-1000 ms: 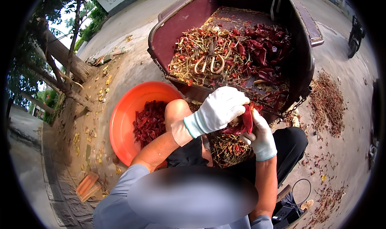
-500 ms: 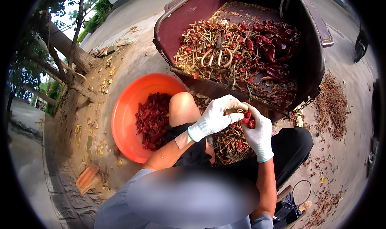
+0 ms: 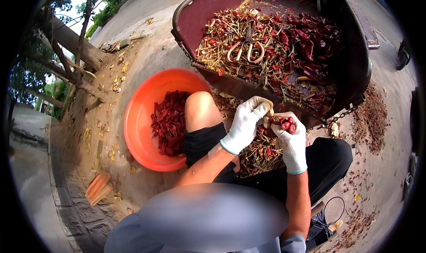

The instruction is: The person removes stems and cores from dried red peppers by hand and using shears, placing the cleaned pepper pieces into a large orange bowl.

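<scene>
Both my hands wear white knitted gloves and meet in front of the cargo bed's low edge. My right hand (image 3: 293, 143) is closed around several dried red chili peppers (image 3: 287, 124), whose ends stick out at the fingertips. My left hand (image 3: 243, 124) is right beside it, fingers pinched together at the peppers' stem side. What lies in that pinch is too small to make out. Its glove tips are stained yellowish. To the left, an orange tub (image 3: 146, 82) holds cut red chili pieces (image 3: 168, 124). Scissors (image 3: 246, 49) with pale handles lie on the heap in the cargo bed.
A dark red cargo bed (image 3: 188, 20) ahead carries chili stems (image 3: 222, 40) and whole dark red chilies (image 3: 310, 40). More stems (image 3: 262, 157) lie between my legs and in a pile (image 3: 370, 120) to the right. Bricks (image 3: 98, 188) and tree trunks (image 3: 84, 53) are at the left.
My left hand has risen and drawn its pinched fingers slightly up from the peppers. My right hand has turned, and more pepper ends show in it. The whole view has shifted a little.
</scene>
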Demonstrator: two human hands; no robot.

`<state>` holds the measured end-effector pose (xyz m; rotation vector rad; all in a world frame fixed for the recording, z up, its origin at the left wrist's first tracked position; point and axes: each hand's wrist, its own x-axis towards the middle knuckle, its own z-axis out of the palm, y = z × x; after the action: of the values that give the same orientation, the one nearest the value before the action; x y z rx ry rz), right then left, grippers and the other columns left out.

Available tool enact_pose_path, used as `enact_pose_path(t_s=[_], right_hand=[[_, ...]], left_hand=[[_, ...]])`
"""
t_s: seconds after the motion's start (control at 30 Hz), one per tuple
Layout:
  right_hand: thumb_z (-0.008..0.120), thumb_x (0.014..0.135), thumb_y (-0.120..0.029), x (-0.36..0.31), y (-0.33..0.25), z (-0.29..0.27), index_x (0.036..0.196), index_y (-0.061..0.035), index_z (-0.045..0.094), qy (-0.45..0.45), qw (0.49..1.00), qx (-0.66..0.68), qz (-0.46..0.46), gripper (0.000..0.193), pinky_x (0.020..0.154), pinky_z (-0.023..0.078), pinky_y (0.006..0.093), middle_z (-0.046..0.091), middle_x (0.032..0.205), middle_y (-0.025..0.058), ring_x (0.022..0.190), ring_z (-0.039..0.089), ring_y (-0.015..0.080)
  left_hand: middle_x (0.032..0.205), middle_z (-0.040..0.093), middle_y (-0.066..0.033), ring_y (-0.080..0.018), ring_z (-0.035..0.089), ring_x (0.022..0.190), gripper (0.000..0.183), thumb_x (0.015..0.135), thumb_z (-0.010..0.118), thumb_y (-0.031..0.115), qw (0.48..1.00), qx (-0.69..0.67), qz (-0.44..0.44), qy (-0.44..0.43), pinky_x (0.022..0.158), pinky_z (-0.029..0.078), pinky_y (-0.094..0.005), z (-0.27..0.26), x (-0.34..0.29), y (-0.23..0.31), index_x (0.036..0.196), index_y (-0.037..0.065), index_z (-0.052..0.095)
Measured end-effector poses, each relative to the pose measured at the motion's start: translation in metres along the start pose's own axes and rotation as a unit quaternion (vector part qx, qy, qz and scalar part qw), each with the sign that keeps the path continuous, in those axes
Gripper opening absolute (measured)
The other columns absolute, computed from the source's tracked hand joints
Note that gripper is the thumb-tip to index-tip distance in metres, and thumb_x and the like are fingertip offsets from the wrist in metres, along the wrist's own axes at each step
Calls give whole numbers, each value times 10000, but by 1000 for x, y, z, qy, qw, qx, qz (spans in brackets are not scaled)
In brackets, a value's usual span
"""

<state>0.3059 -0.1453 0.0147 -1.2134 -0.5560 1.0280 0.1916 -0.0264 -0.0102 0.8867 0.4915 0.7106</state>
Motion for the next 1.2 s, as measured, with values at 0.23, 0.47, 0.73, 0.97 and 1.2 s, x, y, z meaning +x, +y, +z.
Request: enact_pose_path(t_s=[0.23, 0.47, 0.73, 0.97, 1.2], right_hand=[[669, 884, -60, -5, -3, -14, 1068, -31, 641, 62, 998, -6, 15, 188, 410, 347, 191, 587, 712, -25, 460, 429, 24], [680, 929, -128, -12, -14, -24, 1135, -23, 643, 136, 991, 17, -6, 234, 425, 316, 180, 574, 721, -46, 478, 394, 1], [686, 910, -117, -21, -24, -41, 1130, -1, 641, 198, 980, 23, 6, 252, 450, 295, 168, 619, 775, -21, 511, 394, 4], [689, 906, -102, -18, -14, -50, 1119, -3, 653, 202, 978, -46, -5, 238, 505, 309, 169, 618, 806, -25, 574, 418, 4], [666, 879, -14, -13, -24, -33, 1088, -37, 687, 149, 978, -146, 23, 212, 505, 337, 186, 580, 746, -43, 565, 436, 6]], left_hand=[[742, 653, -42, -125, 628, 632, 281, 976, 627, 329, 982, 136, -70, 115, 546, 521, -259, -58, 18, -14, 950, 49, 626], [987, 723, -111, -323, 668, 949, 306, 859, 626, 326, 705, 707, -57, 9, 844, 517, -422, -84, 26, -87, 1081, 145, 734], [1221, 642, -93, -312, 613, 1099, 377, 823, 629, 153, 623, 767, -85, -127, 928, 496, -411, -120, 46, -167, 1194, 181, 695], [1049, 694, -111, -315, 678, 976, 462, 777, 632, 121, 468, 790, -241, -313, 819, 532, -433, -105, 33, -182, 1235, 171, 669], [1036, 703, -104, -288, 682, 956, 287, 855, 579, 221, 562, 773, -133, -264, 781, 545, -419, -70, 25, -130, 1086, 126, 722]])
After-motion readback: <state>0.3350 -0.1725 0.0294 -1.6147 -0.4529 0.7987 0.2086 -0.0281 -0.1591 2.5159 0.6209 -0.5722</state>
